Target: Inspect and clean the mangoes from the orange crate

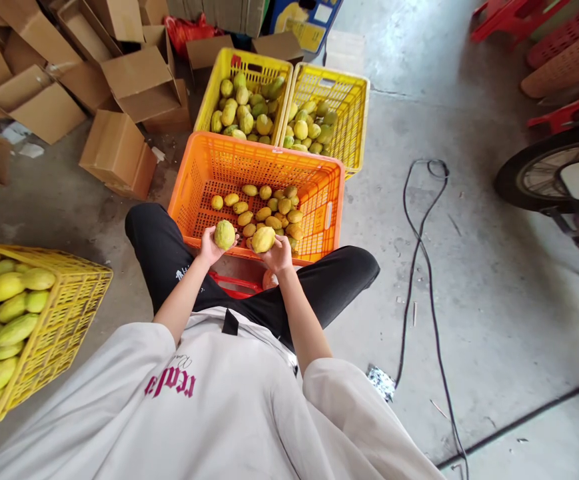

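My left hand (210, 248) is curled around a rounded yellow-green fruit (224, 235), possibly a papaya or a mango. A smoother yellow fruit (263, 239) with a pointed end rests in the grip of my right hand (280, 253). Both fruits are held side by side, a little apart, above the near edge of an orange plastic crate (333, 207). Inside that crate lie several smaller yellow and orange fruits (272, 222), mostly toward the middle and right. The crate stands between my knees.
Behind it are two yellow crates (289, 100) partly filled with fruit. Another yellow crate (76, 300), heaped with green-yellow fruit, stands at my left. Cardboard boxes (119, 150) crowd the back left. A black cable (419, 247) runs over the floor at right, near a motorbike wheel (544, 170).
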The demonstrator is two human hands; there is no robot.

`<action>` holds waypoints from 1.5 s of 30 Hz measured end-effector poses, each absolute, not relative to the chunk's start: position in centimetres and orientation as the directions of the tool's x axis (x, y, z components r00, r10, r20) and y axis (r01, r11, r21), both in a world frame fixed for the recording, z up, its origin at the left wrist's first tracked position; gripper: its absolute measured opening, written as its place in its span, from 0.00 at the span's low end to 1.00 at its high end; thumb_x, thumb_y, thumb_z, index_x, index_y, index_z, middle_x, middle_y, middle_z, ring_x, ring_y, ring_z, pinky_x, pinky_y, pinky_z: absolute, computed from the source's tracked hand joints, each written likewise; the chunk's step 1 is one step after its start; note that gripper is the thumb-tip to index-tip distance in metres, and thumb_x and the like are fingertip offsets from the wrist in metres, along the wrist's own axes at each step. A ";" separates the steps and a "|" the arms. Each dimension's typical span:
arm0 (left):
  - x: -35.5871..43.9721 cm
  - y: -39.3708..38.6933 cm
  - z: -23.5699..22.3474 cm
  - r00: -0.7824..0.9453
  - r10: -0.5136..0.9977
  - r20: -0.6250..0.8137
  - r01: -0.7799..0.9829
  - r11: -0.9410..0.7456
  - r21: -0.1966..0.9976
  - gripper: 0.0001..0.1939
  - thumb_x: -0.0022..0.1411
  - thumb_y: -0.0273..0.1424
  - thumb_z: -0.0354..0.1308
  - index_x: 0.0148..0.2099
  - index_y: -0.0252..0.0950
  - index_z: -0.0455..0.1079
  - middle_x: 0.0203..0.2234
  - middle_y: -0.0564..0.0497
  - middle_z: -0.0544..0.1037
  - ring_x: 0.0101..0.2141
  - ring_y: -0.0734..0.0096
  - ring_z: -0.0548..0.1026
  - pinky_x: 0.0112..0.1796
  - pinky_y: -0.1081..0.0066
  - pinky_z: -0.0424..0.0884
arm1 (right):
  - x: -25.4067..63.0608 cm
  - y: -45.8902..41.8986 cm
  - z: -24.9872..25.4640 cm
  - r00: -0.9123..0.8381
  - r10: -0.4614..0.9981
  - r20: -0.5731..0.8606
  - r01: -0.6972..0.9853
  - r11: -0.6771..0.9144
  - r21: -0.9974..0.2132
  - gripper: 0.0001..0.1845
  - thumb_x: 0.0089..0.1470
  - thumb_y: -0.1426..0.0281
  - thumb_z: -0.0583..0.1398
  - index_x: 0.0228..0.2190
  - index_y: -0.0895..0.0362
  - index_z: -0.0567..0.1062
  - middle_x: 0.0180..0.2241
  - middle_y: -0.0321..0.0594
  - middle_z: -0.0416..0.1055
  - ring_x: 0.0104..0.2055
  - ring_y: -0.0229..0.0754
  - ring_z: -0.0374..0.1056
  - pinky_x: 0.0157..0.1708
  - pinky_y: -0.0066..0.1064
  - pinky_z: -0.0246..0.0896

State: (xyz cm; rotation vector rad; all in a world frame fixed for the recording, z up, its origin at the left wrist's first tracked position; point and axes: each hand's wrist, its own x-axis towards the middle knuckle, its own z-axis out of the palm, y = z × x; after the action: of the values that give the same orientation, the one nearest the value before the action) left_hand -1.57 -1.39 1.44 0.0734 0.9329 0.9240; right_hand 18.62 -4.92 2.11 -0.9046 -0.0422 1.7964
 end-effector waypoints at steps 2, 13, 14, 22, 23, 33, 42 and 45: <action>-1.7 -1.3 1.4 0.271 0.704 -0.656 -0.655 0.635 0.411 0.21 0.61 0.41 0.49 0.49 0.34 0.72 0.39 0.41 0.82 0.48 0.52 0.79 0.45 0.56 0.77 | 18.6 -4.9 2.4 -0.152 0.833 -0.532 -0.793 -0.424 -0.437 0.16 0.43 0.61 0.62 0.36 0.51 0.72 0.39 0.42 0.79 0.53 0.55 0.73 0.45 0.50 0.76; -1.5 -1.1 1.2 0.208 0.693 -0.690 -0.670 0.615 0.416 0.16 0.63 0.43 0.58 0.47 0.37 0.70 0.33 0.48 0.80 0.35 0.66 0.80 0.38 0.68 0.77 | 18.6 -5.1 1.7 -0.093 0.816 -0.570 -0.751 -0.433 -0.498 0.16 0.48 0.63 0.67 0.39 0.51 0.71 0.33 0.36 0.77 0.42 0.45 0.76 0.46 0.42 0.76; -1.5 -1.1 1.3 0.204 0.687 -0.698 -0.668 0.618 0.413 0.17 0.63 0.44 0.58 0.45 0.37 0.70 0.31 0.49 0.79 0.32 0.68 0.79 0.36 0.70 0.76 | 18.6 -5.0 1.6 -0.092 0.807 -0.584 -0.745 -0.444 -0.497 0.15 0.49 0.63 0.66 0.39 0.52 0.71 0.34 0.37 0.78 0.42 0.45 0.76 0.46 0.41 0.77; -1.6 -1.3 1.4 0.205 0.695 -0.689 -0.645 0.625 0.440 0.18 0.61 0.43 0.61 0.47 0.37 0.71 0.33 0.49 0.80 0.37 0.67 0.81 0.34 0.73 0.75 | 18.7 -4.9 1.9 -0.117 0.809 -0.576 -0.801 -0.420 -0.427 0.16 0.44 0.61 0.61 0.37 0.52 0.72 0.35 0.42 0.78 0.50 0.55 0.74 0.45 0.49 0.76; -1.5 -1.3 1.4 0.213 0.694 -0.687 -0.638 0.632 0.441 0.18 0.61 0.43 0.61 0.47 0.36 0.71 0.34 0.48 0.80 0.37 0.66 0.81 0.35 0.72 0.76 | 18.7 -4.9 2.0 -0.122 0.809 -0.575 -0.801 -0.423 -0.424 0.17 0.43 0.61 0.60 0.37 0.52 0.72 0.36 0.42 0.78 0.51 0.55 0.74 0.45 0.50 0.75; -1.9 -0.9 2.7 0.294 0.746 -0.598 -0.662 0.610 0.436 0.20 0.64 0.41 0.53 0.54 0.40 0.71 0.44 0.45 0.80 0.49 0.56 0.78 0.47 0.57 0.75 | 18.5 -4.9 1.9 -0.107 0.818 -0.565 -0.738 -0.446 -0.506 0.16 0.50 0.58 0.63 0.39 0.51 0.72 0.34 0.37 0.78 0.41 0.45 0.75 0.40 0.38 0.75; -1.2 -1.8 1.4 0.342 0.704 -0.623 -0.636 0.661 0.398 0.13 0.63 0.38 0.54 0.46 0.38 0.71 0.39 0.47 0.81 0.49 0.60 0.78 0.53 0.54 0.72 | 17.5 -5.1 1.1 -0.139 0.848 -0.511 -0.694 -0.452 -0.561 0.14 0.46 0.69 0.64 0.38 0.50 0.72 0.34 0.31 0.75 0.35 0.38 0.71 0.36 0.29 0.72; -1.0 -2.2 1.6 0.466 0.653 -0.597 -0.578 0.736 0.353 0.15 0.61 0.39 0.54 0.45 0.36 0.70 0.45 0.41 0.80 0.56 0.52 0.74 0.57 0.45 0.67 | 17.3 -5.0 1.3 -0.139 0.847 -0.514 -0.710 -0.447 -0.545 0.17 0.42 0.72 0.62 0.38 0.48 0.72 0.34 0.30 0.76 0.38 0.42 0.73 0.38 0.33 0.73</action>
State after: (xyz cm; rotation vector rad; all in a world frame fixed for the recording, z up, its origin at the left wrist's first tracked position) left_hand -1.04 -2.15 1.58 0.1057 0.7786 0.7573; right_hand 17.34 -4.99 1.32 -0.9635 -0.2045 1.7986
